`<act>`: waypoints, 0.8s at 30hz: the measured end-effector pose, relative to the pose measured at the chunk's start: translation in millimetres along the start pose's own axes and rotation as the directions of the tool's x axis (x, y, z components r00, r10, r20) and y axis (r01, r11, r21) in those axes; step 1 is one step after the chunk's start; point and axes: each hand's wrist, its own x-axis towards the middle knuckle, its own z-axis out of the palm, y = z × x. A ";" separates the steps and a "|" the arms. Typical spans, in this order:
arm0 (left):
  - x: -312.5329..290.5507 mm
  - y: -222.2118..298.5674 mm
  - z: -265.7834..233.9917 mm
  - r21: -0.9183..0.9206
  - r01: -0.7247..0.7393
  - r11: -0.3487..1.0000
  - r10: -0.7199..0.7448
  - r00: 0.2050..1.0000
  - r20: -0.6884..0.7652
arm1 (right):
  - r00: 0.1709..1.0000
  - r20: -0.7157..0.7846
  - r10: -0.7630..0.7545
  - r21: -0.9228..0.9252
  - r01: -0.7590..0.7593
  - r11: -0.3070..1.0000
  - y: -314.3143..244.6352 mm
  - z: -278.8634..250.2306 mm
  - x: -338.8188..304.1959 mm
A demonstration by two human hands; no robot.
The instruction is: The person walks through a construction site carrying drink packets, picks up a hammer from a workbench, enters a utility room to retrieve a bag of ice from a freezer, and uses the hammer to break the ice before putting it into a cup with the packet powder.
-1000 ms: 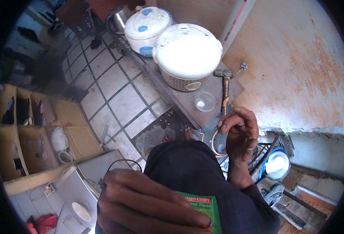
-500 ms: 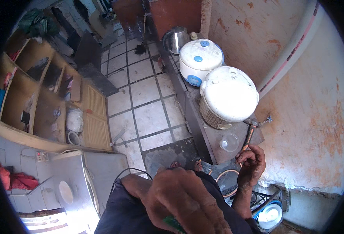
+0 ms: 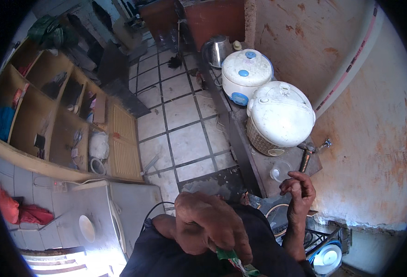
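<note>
Your left hand (image 3: 213,225) is gripping a green sachet (image 3: 228,254), bottom centre; your right hand (image 3: 300,190) is hovering, unclenched, near a clear plastic cup (image 3: 283,167), right of centre. A wicker-patterned rice cooker (image 3: 280,113) is standing lidded, upper right.

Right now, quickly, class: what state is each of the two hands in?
Left hand: closed, holding a green sachet at the fingertips.
Right hand: partly open, fingers loosely curled, with nothing visibly held.
</note>
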 end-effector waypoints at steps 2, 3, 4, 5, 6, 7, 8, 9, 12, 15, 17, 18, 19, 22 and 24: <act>-3.9 -4.6 -5.0 -0.004 -0.054 0.999 0.054 0.998 -0.040 | 0.994 0.016 0.112 0.039 -0.113 0.993 -2.2 2.7 -2.5; -11.7 -12.4 -7.1 -0.034 -0.118 0.992 0.114 0.989 -0.097 | 0.985 0.028 0.169 0.015 -0.170 0.985 -1.0 5.7 -3.6; -15.6 -14.0 -10.1 -0.037 -0.106 0.994 0.093 0.964 -0.247 | 0.973 0.035 0.227 -0.009 -0.227 0.974 1.8 9.3 -5.0; -22.4 -14.8 -14.2 -0.032 -0.109 0.994 0.089 0.922 -0.376 | 0.965 0.040 0.258 -0.039 -0.257 0.966 3.0 9.6 -6.8; -26.5 -6.4 -19.3 -0.020 -0.029 0.999 0.012 0.816 -0.577 | 0.961 0.097 0.260 -0.094 -0.252 0.963 5.0 9.2 -13.2; -30.8 -8.0 -22.0 0.137 0.087 0.987 0.020 0.776 -0.630 | 0.947 0.151 0.285 -0.074 -0.276 0.958 4.3 14.4 -9.7; -29.8 -8.6 -25.9 0.285 0.216 0.934 0.030 0.747 -0.664 | 0.929 0.208 0.306 -0.057 -0.301 0.952 1.6 19.2 -5.4; -30.1 -12.9 -37.0 0.372 0.349 0.860 0.002 0.727 -0.686 | 0.906 0.223 0.360 -0.074 -0.353 0.933 -0.5 16.3 -16.2; -26.6 -47.8 -75.9 0.343 0.639 0.689 -0.234 0.644 -0.729 | 0.742 0.382 0.551 0.068 -0.617 0.784 17.0 13.5 -16.3; -43.9 -93.2 -118.4 0.260 0.644 0.719 -0.397 0.689 -0.607 | 0.610 0.593 0.525 0.371 -0.786 0.495 27.6 14.4 -12.5; -58.5 -111.6 -135.8 0.176 0.647 0.742 -0.456 0.679 -0.575 | 0.616 0.607 0.502 0.493 -0.788 0.370 40.2 4.5 -17.7; -61.1 -118.1 -142.0 0.147 0.645 0.750 -0.479 0.682 -0.552 | 0.623 0.581 0.524 0.557 -0.774 0.302 44.7 0.8 -20.4; -63.3 -124.7 -144.7 0.195 0.672 0.715 -0.505 0.688 -0.521 | 0.627 0.555 0.547 0.618 -0.751 0.234 46.8 -3.3 -23.7; -64.3 -141.1 -153.3 0.321 0.719 0.617 -0.572 0.690 -0.444 | 0.650 0.426 0.629 0.697 -0.679 0.229 54.0 -14.2 -26.1; -62.3 -153.8 -161.4 0.350 0.750 0.561 -0.627 0.661 -0.412 | 0.679 0.388 0.624 0.746 -0.628 0.220 61.7 -29.5 -26.7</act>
